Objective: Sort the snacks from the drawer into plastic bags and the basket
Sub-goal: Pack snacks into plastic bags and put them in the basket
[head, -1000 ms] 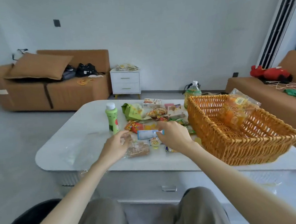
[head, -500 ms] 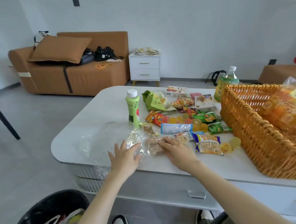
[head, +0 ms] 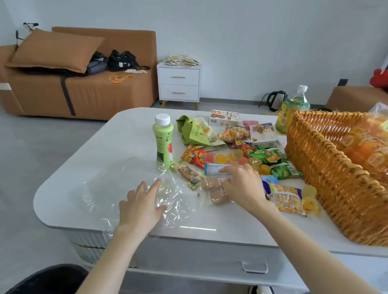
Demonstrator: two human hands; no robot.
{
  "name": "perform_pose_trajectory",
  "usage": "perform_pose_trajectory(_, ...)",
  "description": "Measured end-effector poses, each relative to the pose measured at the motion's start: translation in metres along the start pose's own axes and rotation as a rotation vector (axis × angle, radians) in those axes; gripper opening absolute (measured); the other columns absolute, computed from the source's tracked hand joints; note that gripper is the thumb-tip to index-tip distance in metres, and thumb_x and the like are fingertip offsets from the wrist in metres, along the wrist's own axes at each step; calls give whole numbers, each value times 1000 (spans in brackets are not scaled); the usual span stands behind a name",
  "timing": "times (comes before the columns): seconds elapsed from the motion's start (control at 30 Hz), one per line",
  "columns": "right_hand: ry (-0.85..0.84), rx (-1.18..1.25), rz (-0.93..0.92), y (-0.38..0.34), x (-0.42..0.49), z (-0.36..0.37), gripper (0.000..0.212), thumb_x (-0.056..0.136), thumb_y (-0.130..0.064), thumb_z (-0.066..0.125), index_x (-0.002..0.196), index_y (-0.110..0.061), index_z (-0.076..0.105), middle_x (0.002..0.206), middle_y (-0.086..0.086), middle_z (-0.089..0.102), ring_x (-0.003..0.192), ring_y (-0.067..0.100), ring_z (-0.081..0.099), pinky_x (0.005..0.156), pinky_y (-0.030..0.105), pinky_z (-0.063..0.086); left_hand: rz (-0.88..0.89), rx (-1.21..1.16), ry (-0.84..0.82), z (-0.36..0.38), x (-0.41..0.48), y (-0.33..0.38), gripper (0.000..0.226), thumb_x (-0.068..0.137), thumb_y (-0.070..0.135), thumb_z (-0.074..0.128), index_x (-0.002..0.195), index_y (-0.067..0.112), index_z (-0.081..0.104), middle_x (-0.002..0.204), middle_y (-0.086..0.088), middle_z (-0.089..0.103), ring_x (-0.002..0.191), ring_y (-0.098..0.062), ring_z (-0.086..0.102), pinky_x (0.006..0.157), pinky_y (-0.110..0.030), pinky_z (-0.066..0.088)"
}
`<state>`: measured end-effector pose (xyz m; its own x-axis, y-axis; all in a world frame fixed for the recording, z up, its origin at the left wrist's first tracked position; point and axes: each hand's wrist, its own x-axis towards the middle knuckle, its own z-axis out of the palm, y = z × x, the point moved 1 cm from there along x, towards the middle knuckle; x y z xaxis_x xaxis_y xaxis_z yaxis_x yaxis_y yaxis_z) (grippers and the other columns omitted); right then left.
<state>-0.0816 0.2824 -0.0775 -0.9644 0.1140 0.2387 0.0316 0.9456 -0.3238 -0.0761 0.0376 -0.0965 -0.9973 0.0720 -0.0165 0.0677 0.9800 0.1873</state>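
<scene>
Most snacks (head: 197, 157) unsorted: one item in basket (head: 302, 139), plastic bag (head: 113, 189) unfilled.
Left hand (head: 142, 210) lies flat, fingers spread, on the clear plastic bag on the surface (head: 130, 133); no snack shows inside it. Right hand (head: 242, 186) covers a clear cookie pack (head: 213, 190) beside the bag; grip cannot be determined. Basket holds one bag of orange packs (head: 376, 138). Loose snacks lie between bag and basket, still to sort.

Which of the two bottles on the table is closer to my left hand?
The slim pale green bottle, beside the clear plastic bag under your left hand. The bigger yellow-green bottle stands far off behind the basket.
</scene>
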Motion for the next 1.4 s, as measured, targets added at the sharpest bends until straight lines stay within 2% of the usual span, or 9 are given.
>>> perform_pose_trajectory(0.23, -136, 120, -69, -24, 76, 25, 42, 92, -19, 49, 134, -20, 55, 134, 5, 57, 115, 25, 55, 88, 41, 52, 36, 12, 100, -6, 13, -5, 52, 92, 40, 56, 139, 30, 37, 107, 0, 65, 106, -26, 56, 74, -31, 42)
perform_pose_trajectory(0.5, -247, -367, -81, -22, 120, 71, 40, 96, -37, 43, 129, -15, 50, 128, 9, 57, 125, 30, 42, 99, 43, 34, 34, -178, 114, -12, 17, -14, 51, 91, 52, 53, 139, 37, 45, 119, 4, 64, 112, -20, 57, 82, -31, 45)
perform_pose_trajectory(0.63, -176, -376, -96, -17, 120, 73, 38, 97, -31, 44, 134, -22, 51, 129, 6, 59, 127, 28, 41, 101, 39, 33, 1, -230, -202, -8, 20, -21, 77, 84, 70, 43, 150, 41, 16, 154, -4, 28, 140, -29, 26, 109, -45, 32)
perform_pose_trajectory(0.77, -68, -108, -110, -27, 101, 56, 42, 95, -38, 53, 134, -23, 55, 140, 3, 52, 132, 26, 37, 104, 40, 34, -14, -216, -439, -9, 14, -25, 119, 67, 68, 68, 145, 46, -19, 157, -9, -23, 144, -36, -19, 116, -57, 10)
perform_pose_trajectory(0.87, 38, 174, -141, -46, 69, 36, 27, 93, -36, 58, 105, -16, 71, 109, 3, 69, 95, 19, 58, 75, 32, 47, 5, -194, -474, -13, 8, -23, 141, 54, 67, 77, 138, 45, -34, 150, -10, -38, 139, -37, -31, 115, -60, 5)
perform_pose_trajectory(0.93, -105, 268, -111, -59, 46, 29, 31, 94, -43, 54, 96, -16, 69, 91, 0, 70, 63, 10, 54, 59, 27, 43, 48, -164, -483, -13, 1, -18, 150, 48, 68, 81, 134, 43, -40, 143, -11, -48, 134, -37, -39, 112, -63, -1)
perform_pose_trajectory(1.07, -429, 388, 19, -75, 17, 39, 32, 96, -39, 50, 104, -15, 70, 98, 0, 71, 69, 14, 57, 59, 25, 45, 101, -84, -495, -3, -15, -9, 155, 51, 58, 86, 134, 37, -43, 135, -9, -55, 129, -35, -45, 112, -64, -6)
perform_pose_trajectory(1.2, -415, 693, 220, -78, 9, 51, 15, 89, -18, 63, 95, -9, 73, 91, 4, 74, 54, 8, 55, 46, 19, 38, 106, -139, -401, -1, -24, -12, 127, 75, 28, 79, 147, 30, -25, 148, -8, -41, 140, -32, -31, 117, -55, 2)
perform_pose_trajectory(1.4, -377, 933, 350, -75, 6, 51, 13, 91, -13, 63, 101, -5, 67, 86, 5, 71, 48, 8, 64, 44, 16, 46, 204, -429, -170, -27, -31, -41, 41, 101, 30, 42, 141, 21, 45, 154, -2, 31, 142, -9, 28, 115, -30, 24)
